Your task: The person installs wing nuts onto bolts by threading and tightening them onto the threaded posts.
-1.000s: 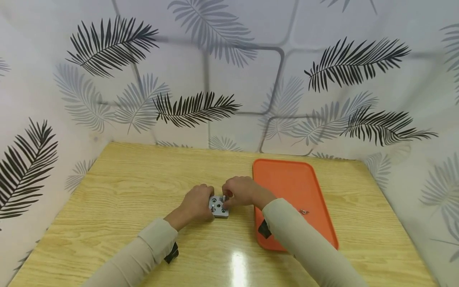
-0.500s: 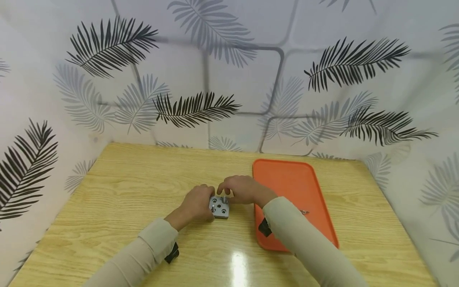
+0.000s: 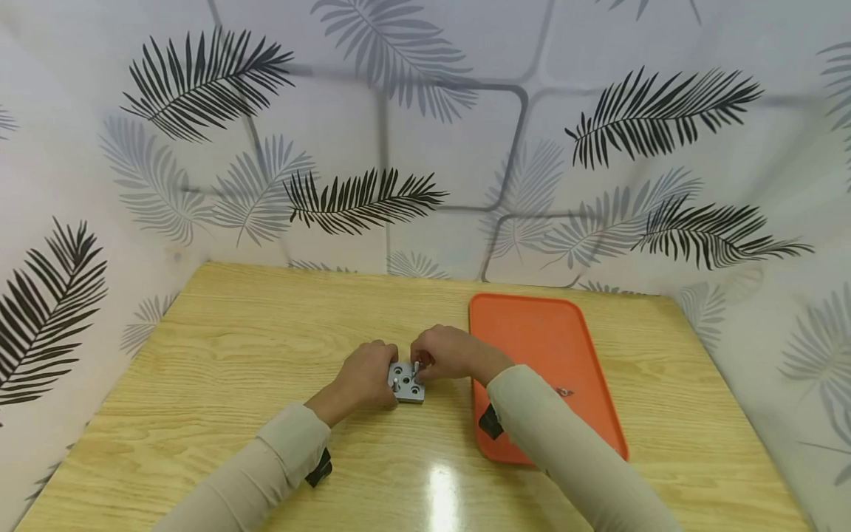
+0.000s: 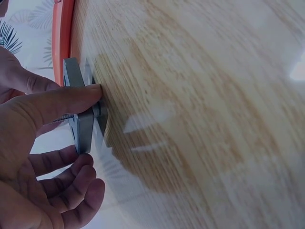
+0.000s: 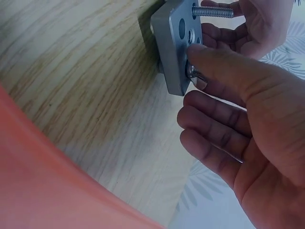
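A grey metal plate (image 3: 410, 397) with several round holes is held just above the wood table, flat side up. My left hand (image 3: 362, 377) grips its left side, thumb on the near edge and fingers at the far corner. One threaded bolt (image 5: 219, 12) stands up bare through the plate near the left hand. My right hand (image 3: 448, 353) pinches a small wing nut (image 5: 191, 71) on the second bolt, at the plate's right side. The thumb and index finger largely cover that nut; the other right fingers curl loosely beside the plate.
An orange tray (image 3: 525, 325) lies on the table to the right, under the right forearm. Another small metal wing nut (image 3: 564, 392) lies in it. The wood table (image 3: 286, 310) meets a leaf-patterned backdrop (image 3: 425, 148) at its far edge.
My right fingers spread off the nut half a second ago, with the thumb drawn back, and now close on it again. The left hand and plate keep their place.
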A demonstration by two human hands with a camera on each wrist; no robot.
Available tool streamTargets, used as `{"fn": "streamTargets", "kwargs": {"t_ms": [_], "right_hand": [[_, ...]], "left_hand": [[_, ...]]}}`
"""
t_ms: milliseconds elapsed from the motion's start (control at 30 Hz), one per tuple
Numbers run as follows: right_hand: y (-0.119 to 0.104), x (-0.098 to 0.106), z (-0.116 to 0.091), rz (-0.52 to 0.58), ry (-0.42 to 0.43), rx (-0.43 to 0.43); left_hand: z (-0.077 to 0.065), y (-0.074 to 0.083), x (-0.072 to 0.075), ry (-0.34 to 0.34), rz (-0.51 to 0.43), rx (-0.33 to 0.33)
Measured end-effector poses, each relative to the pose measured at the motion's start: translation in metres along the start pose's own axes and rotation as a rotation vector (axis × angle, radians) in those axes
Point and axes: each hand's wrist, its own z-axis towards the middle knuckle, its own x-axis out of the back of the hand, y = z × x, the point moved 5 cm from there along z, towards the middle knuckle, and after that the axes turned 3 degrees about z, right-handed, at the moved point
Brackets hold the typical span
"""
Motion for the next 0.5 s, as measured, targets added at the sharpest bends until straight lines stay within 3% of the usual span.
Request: {"fn": "streamTargets", "kwargs": {"t_ms": [500], "right_hand": [[0.0042, 0.0076, -0.0068, -0.029, 0.056, -0.030]], "left_hand": [[-0.0011, 0.0021, 0.0006, 0.010, -0.017, -0.007]]}}
